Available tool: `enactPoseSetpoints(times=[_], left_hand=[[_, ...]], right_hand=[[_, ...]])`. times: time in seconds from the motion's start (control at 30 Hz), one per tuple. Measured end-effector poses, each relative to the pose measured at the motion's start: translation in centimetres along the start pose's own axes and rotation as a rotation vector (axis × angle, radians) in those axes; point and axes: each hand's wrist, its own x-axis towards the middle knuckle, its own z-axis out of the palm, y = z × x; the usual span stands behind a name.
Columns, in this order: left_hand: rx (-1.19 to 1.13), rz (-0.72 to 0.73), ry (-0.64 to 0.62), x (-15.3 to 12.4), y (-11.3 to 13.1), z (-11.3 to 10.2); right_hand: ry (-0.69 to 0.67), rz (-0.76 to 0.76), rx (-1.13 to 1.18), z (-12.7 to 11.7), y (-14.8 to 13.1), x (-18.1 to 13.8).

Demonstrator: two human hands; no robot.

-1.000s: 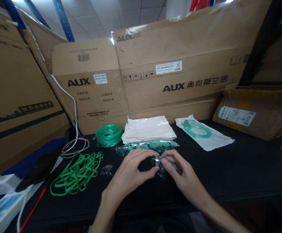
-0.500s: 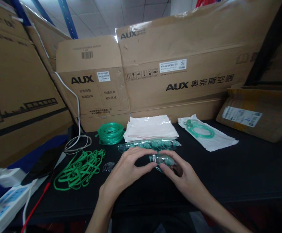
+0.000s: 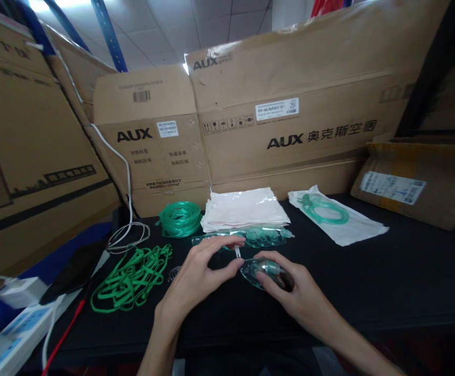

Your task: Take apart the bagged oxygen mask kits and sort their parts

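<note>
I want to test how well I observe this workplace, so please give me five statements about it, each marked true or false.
1. The right hand holds a clear, greenish mask-like piece. True.
2. A tangle of green straps lies to the left of the left hand. True.
3. The left hand rests flat, holding nothing. False: it pinches a small pale strip between thumb and finger.
4. A coil of green tubing sits left of the white stack. True.
5. Nothing lies right of the white stack. False: a flat packet lies there.
</note>
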Motion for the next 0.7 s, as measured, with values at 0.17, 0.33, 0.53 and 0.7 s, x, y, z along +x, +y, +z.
enactPoseSetpoints(times=[0.17, 0.33, 0.53, 0.7], left_hand=[[0.050, -0.102, 0.091, -1.1, -1.0, -3.3], [0.184, -0.185, -0.019, -4.1, -3.6, -5.3], [0.333, -0.280, -0.123, -6.9, -5.4, -5.4], [0.370, -0.261, -0.148, -7.2, -6.2, -5.6]], right_hand=[[-0.002, 0.011, -0.031, 0.0, -0.3, 0.0], [-0.010, -0.006, -0.027, 0.0, -0.5, 0.0], [-0.049, -0.026, -0.037, 0.0, 0.1, -0.2], [-0.058, -0.022, -0.031, 0.0, 0.0, -0.2]])
